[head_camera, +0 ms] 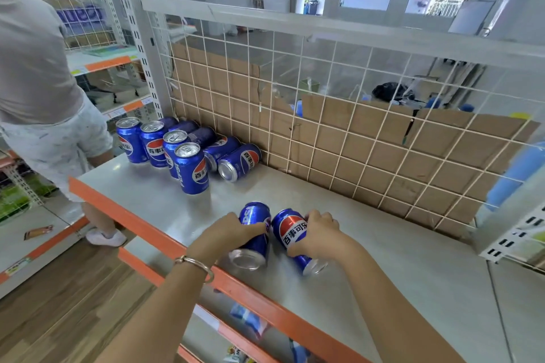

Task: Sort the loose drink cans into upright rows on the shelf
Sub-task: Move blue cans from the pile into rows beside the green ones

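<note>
The head view looks down on a pale shelf (383, 259) backed by a white wire grid (339, 115), with brown cardboard (368, 150) standing just behind the grid.

Well out from the grid, close to the shelf's orange lip (165, 242) on the side opposite it, two blue cans lie on their sides, nearly touching. Each points one silver end away from the grid. The left hand (233, 230) curls over the left can (259, 244), fingers wrapped across its upper side. A thin metal bracelet (194, 264) sits on that wrist. The right hand (318, 234) grips the right can (290, 228) in the same way, thumb near the silver end and fingers over the far side, with the red, white and blue logo facing up.

Toward the grid's left end, four upright cans (191, 168) stand in a slanting line a little in front of it, tabs up. Between that line and the grid, several lying cans (239, 162) rest side by side on the shelf at the grid's foot (the farther ones are partly hidden behind the standing row).

Beyond the grid's left end, a second person (35, 68) in a grey top and pale shorts stands on the floor beside the shelf.
</note>
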A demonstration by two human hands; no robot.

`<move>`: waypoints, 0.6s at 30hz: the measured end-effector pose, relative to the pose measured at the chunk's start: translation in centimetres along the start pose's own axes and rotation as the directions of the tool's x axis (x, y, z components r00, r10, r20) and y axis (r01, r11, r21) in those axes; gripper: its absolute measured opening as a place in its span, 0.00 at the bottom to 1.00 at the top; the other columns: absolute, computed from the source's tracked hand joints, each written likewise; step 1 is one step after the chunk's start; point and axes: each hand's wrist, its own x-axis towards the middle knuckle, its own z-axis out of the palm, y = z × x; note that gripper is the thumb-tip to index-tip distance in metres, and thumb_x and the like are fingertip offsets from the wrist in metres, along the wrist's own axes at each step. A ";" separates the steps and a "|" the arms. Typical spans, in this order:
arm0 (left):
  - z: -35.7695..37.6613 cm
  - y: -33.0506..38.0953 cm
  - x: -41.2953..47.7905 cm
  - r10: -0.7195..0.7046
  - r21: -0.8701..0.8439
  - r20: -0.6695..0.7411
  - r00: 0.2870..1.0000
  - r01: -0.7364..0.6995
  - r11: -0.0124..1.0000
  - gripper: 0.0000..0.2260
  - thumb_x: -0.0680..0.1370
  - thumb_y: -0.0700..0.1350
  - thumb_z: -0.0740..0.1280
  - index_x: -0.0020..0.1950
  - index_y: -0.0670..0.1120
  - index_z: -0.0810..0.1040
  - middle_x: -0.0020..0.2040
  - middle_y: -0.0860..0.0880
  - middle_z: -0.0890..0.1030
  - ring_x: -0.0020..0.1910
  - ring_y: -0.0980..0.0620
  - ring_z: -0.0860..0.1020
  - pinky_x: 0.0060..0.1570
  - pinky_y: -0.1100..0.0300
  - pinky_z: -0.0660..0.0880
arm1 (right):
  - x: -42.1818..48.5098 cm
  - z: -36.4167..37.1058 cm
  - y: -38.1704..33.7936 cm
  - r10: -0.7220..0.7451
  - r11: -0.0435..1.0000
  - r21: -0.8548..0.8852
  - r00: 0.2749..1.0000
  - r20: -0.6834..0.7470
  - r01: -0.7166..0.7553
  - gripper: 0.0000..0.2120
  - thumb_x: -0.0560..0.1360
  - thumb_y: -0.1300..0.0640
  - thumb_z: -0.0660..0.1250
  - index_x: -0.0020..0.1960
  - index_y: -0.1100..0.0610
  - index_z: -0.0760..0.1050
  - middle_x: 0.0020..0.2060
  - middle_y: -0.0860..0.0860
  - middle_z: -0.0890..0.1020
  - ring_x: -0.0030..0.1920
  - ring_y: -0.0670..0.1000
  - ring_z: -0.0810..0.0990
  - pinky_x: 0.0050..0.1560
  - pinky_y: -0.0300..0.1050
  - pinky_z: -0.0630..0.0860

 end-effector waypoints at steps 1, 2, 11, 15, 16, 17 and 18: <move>-0.4 0.2 -0.2 0.019 0.074 -0.058 0.998 -0.014 0.997 0.26 0.71 0.65 0.65 0.52 0.44 0.69 0.45 0.48 0.75 0.43 0.48 0.74 0.41 0.59 0.67 | 0.0 0.1 -0.2 0.014 0.998 -0.063 1.000 0.008 -0.013 0.38 0.65 0.43 0.72 0.69 0.55 0.61 0.61 0.55 0.66 0.63 0.54 0.65 0.60 0.48 0.70; -0.7 0.5 -0.5 0.051 0.164 -0.103 0.993 -0.034 0.986 0.27 0.70 0.66 0.65 0.53 0.44 0.69 0.43 0.49 0.74 0.42 0.49 0.73 0.38 0.59 0.67 | 0.0 0.2 -0.5 0.024 0.993 -0.112 1.000 0.014 -0.022 0.37 0.65 0.42 0.71 0.68 0.55 0.62 0.61 0.54 0.66 0.63 0.54 0.65 0.60 0.49 0.69; -1.3 0.7 -0.1 -0.006 -0.075 0.110 0.994 0.015 0.997 0.23 0.69 0.61 0.70 0.48 0.43 0.72 0.38 0.48 0.76 0.35 0.53 0.75 0.35 0.63 0.74 | 0.0 1.4 0.4 0.071 0.997 0.003 0.992 -0.108 -0.072 0.33 0.68 0.31 0.63 0.62 0.54 0.68 0.58 0.52 0.75 0.59 0.54 0.73 0.59 0.49 0.66; 0.2 1.0 -1.1 0.114 -0.463 0.217 0.970 -0.001 0.886 0.16 0.69 0.50 0.74 0.51 0.42 0.78 0.49 0.44 0.83 0.47 0.50 0.81 0.47 0.60 0.79 | -1.0 0.7 3.5 0.079 0.782 0.618 0.997 0.024 -0.077 0.22 0.70 0.42 0.70 0.56 0.57 0.73 0.50 0.53 0.81 0.48 0.52 0.81 0.49 0.46 0.78; 0.7 1.6 -1.6 0.171 -0.531 0.242 0.955 -0.017 0.847 0.15 0.70 0.47 0.74 0.53 0.43 0.79 0.49 0.45 0.83 0.48 0.51 0.82 0.47 0.61 0.79 | -1.6 0.2 4.3 0.073 0.690 0.720 0.997 0.029 -0.071 0.20 0.71 0.46 0.70 0.56 0.59 0.74 0.49 0.54 0.82 0.46 0.51 0.82 0.43 0.43 0.79; 1.3 2.3 -2.0 0.223 -0.567 0.257 0.940 -0.040 0.822 0.14 0.70 0.45 0.74 0.53 0.44 0.79 0.49 0.46 0.84 0.48 0.51 0.82 0.46 0.62 0.79 | -2.1 -0.2 5.2 0.074 0.628 0.775 0.997 0.025 -0.066 0.19 0.72 0.49 0.70 0.57 0.60 0.74 0.48 0.54 0.83 0.45 0.50 0.82 0.38 0.40 0.78; 2.0 3.2 -2.4 0.266 -0.579 0.266 0.926 -0.067 0.812 0.13 0.70 0.45 0.74 0.53 0.46 0.78 0.49 0.47 0.84 0.49 0.52 0.82 0.47 0.63 0.78 | -2.7 -0.6 6.3 0.080 0.587 0.807 0.997 0.019 -0.062 0.18 0.73 0.50 0.69 0.57 0.60 0.74 0.47 0.54 0.83 0.45 0.50 0.83 0.36 0.38 0.77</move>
